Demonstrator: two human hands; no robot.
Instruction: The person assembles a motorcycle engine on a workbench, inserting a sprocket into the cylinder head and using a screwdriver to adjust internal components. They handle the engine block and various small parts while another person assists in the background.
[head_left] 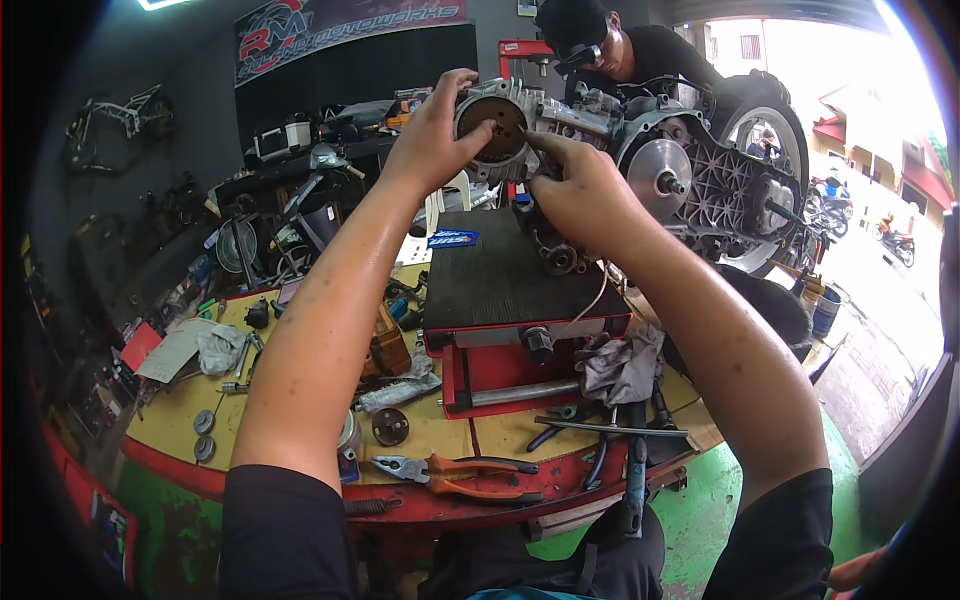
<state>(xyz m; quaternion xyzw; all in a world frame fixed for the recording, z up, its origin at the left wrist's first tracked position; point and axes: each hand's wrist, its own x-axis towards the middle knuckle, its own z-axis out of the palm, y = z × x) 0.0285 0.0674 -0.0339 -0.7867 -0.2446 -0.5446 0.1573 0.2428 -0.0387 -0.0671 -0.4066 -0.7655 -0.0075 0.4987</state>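
A scooter engine [580,120] sits raised above the workbench, its metal cylinder head turned toward me. In the head's round opening shows a brown disc with small holes [505,112]. My left hand [435,140] grips the left side of the cylinder head, fingers over its upper edge and thumb against the disc's face. From the right, my right hand [578,190] reaches in with its index finger pointing at the disc's right edge. Its other fingers are curled; whatever they hold is hidden. A shiny conical pulley face [657,175] stands to the right of that hand.
A black-topped red lift stand [480,275] is under the engine. Pliers with orange handles [455,478], a second brown disc [391,427], a grey rag [622,365] and a long metal rod [610,428] lie on the yellow bench. Another person [650,55] leans in behind the engine.
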